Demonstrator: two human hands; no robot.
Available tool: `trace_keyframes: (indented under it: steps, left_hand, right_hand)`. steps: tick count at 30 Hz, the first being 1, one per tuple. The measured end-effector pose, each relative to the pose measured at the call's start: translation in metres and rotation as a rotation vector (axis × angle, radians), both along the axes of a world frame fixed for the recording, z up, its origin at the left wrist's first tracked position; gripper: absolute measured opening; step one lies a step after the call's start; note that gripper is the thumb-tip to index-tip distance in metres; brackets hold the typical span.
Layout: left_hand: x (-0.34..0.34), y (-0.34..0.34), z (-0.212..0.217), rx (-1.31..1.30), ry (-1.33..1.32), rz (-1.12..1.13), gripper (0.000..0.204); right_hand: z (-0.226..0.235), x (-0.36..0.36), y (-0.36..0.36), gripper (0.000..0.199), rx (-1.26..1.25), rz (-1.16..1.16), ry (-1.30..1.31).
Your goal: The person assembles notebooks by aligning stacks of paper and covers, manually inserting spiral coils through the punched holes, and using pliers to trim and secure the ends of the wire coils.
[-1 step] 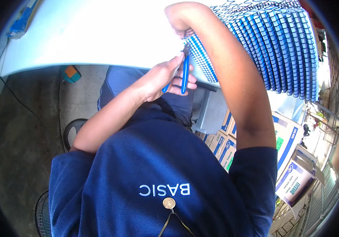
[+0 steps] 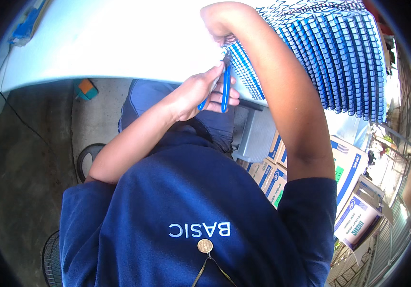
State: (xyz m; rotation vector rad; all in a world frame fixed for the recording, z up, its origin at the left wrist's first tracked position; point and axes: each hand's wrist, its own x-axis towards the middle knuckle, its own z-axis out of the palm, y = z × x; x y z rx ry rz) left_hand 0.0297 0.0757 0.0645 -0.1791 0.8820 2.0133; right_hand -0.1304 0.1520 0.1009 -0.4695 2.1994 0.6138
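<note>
pliers [image 2: 224, 91]: blue handles | wire coils [image 2: 330, 52]: blue | table [image 2: 110, 43]: white | shirt [image 2: 191, 210]: navy

The place looks like a small stationery or binding workshop: a white worktable [image 2: 95, 43] carries a long row of blue spiral-bound notebooks [image 2: 330, 57], stacked printed cardboard cartons [image 2: 354, 191] stand beside it, and the floor is bare grey concrete [image 2: 19, 158].

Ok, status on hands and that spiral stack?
Left hand gripping blue-handled pliers at the coil ends. Right hand steadying the blue spiral-bound stack on the white table. Nothing in the way.
</note>
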Motion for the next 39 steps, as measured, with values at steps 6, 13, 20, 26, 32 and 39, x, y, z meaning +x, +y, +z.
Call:
trace_keyframes:
  steps: [6, 13, 20, 26, 32, 39]
  left_hand:
    - [-0.003, -0.005, -0.011, 0.018, -0.032, -0.027, 0.054]
    - [-0.007, -0.007, -0.002, 0.080, 0.026, -0.016, 0.056]
    - [0.000, -0.006, -0.001, 0.015, 0.053, -0.053, 0.053]
    - [-0.011, 0.001, 0.007, 0.022, 0.104, -0.019, 0.054]
    - [-0.005, -0.004, 0.007, 0.009, 0.120, -0.050, 0.053]
    - [-0.012, 0.004, 0.014, 0.022, 0.110, 0.005, 0.053]
  right_hand:
    - [0.011, 0.003, -0.001, 0.017, -0.046, -0.022, 0.006]
    - [0.032, 0.006, -0.018, 0.012, 0.081, 0.025, -0.042]
    - [0.016, -0.009, 0.002, 0.005, 0.039, -0.267, -0.068]
    - [0.028, -0.005, -0.001, 0.006, 0.000, -0.178, -0.062]
    - [0.029, -0.005, 0.000, 0.007, 0.013, -0.171, -0.042]
    - [0.030, -0.007, 0.001, 0.008, 0.003, -0.182, -0.086]
